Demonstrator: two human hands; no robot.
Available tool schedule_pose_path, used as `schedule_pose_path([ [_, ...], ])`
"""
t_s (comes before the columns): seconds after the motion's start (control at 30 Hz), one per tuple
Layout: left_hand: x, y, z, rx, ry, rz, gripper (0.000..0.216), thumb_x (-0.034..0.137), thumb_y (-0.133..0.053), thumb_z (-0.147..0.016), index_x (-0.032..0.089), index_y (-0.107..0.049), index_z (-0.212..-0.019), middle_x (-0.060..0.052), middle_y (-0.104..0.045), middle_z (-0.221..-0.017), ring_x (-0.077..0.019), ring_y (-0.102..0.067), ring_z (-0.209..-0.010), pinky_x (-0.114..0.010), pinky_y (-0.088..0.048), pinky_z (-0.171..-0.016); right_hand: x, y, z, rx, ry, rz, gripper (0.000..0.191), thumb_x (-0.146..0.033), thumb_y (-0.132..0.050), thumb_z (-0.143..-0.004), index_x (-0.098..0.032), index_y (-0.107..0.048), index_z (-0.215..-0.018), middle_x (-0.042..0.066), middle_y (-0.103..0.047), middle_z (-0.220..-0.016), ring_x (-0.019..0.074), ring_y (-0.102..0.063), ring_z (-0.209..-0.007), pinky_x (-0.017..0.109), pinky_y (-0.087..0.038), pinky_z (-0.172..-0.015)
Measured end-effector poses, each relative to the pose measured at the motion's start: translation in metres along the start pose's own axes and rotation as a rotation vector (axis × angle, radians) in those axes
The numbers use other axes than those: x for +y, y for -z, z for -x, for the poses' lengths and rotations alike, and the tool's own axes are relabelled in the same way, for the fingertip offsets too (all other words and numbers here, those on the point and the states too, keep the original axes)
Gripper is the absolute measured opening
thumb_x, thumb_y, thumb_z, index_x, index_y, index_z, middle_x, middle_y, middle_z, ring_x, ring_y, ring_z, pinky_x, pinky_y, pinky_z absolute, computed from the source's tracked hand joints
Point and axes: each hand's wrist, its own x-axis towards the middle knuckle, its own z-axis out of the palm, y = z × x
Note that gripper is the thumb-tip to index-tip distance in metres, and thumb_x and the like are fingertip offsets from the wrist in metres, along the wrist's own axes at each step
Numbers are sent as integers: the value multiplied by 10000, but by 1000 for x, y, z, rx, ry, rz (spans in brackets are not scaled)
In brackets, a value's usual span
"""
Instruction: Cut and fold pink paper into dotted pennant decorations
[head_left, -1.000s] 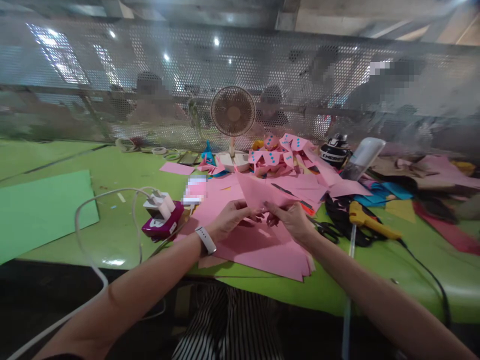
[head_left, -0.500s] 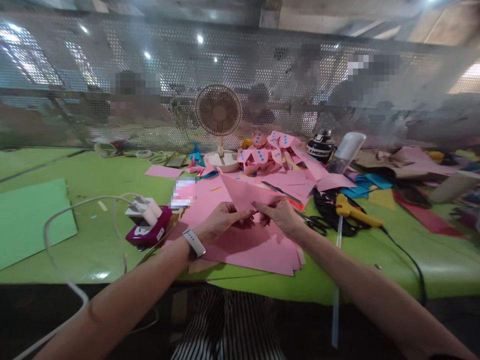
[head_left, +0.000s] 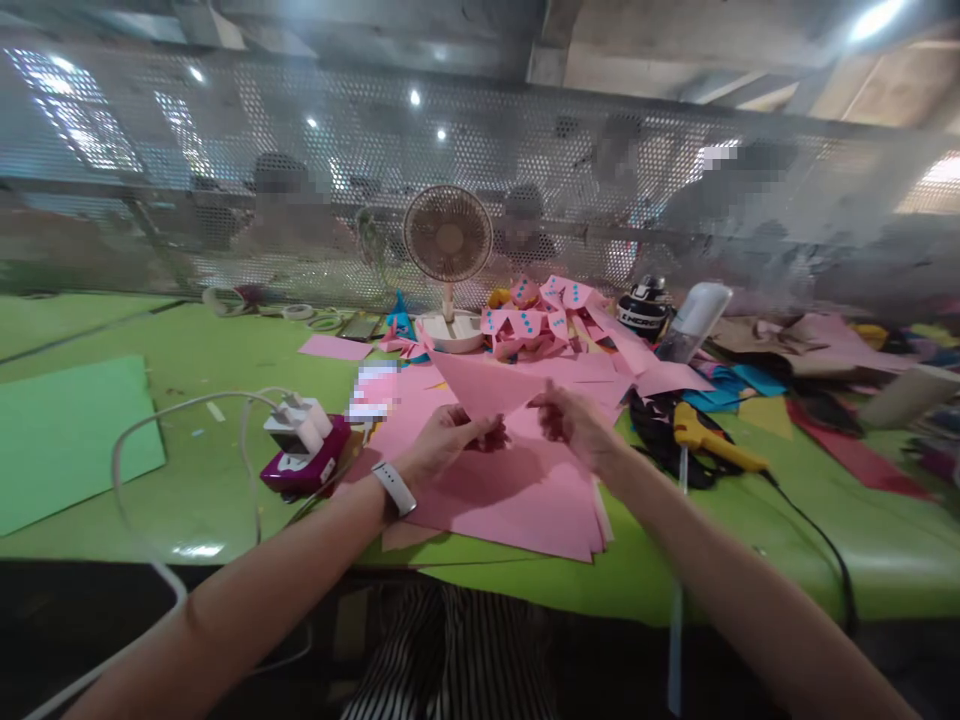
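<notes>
Right, your left hand [head_left: 459,435] pinches the pink paper piece [head_left: 487,388] by its lower edge, thumb on top, raised above the pink sheets [head_left: 517,515]. Your right hand [head_left: 571,420] curls in at its right corner; whether those blurred fingers grip, I can't make out. Beyond stands the fan [head_left: 448,238]; rightward lies the yellow glue gun [head_left: 712,440].

We can read one piece of lettering, the capitals "ENERG", which run across the front of the black container [head_left: 643,308]. The surface curves away at the right end, so we cannot tell whether another letter follows. Higher on the same container we see a pale mark too small to make out. Coarse squares cover the flat pale item [head_left: 373,390], leaving any print there unreadable to us.
</notes>
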Motion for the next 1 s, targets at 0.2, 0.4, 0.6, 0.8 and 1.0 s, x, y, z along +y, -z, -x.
schedule_pose_path([
  [0.2, -4, -8, -2, -73, -14, -40, 287, 385, -692, -748, 99, -687, -774, -71, -682, -690, -118, -607, -604, -228, -459, -591, 16, -20, 9, -156, 137, 249, 372, -480, -739, -630, -123, -656, -565, 16, -610, -495, 80, -518, -432, 208, -373, -443],
  [0.4, 0, -2, 0, -46, 26, -105, 283, 373, -697, -734, 90, -691, -723, -89, -691, -677, -137, -622, -612, -239, -464, -603, 13, -2, 1, -72, 90, 142, 318, -428, -763, -619, -131, -654, -586, 7, -611, -475, 70, -516, -395, 184, -363, -403],
  [0.6, 2, -1, 0, -46, 20, -82, 267, 355, -698, -730, 89, -679, -733, -87, -688, -682, -132, -614, -594, -257, -479, -618, 4, 4, 1, -32, 87, 89, 275, -381, -779, -596, -138, -651, -585, -2, -602, -468, 62, -498, -386, 177, -358, -384],
  [0.8, 3, 6, -1, -48, -24, -49, 253, 337, -699, -728, 85, -671, -716, -84, -675, -671, -127, -606, -593, -239, -463, -585, -5, 14, -3, 77, 105, 5, 248, -356, -777, -576, -153, -639, -614, -44, -559, -455, 47, -448, -374, 173, -338, -372],
  [1.0, 6, 15, -2, -96, -55, -45, 233, 318, -704, -730, 90, -675, -692, -73, -667, -649, -126, -605, -594, -245, -466, -590, -14, 14, -1, 26, -14, -76, 402, -557, -677, -632, -157, -649, -671, 6, -637, -561, 89, -548, -448, 188, -375, -400],
])
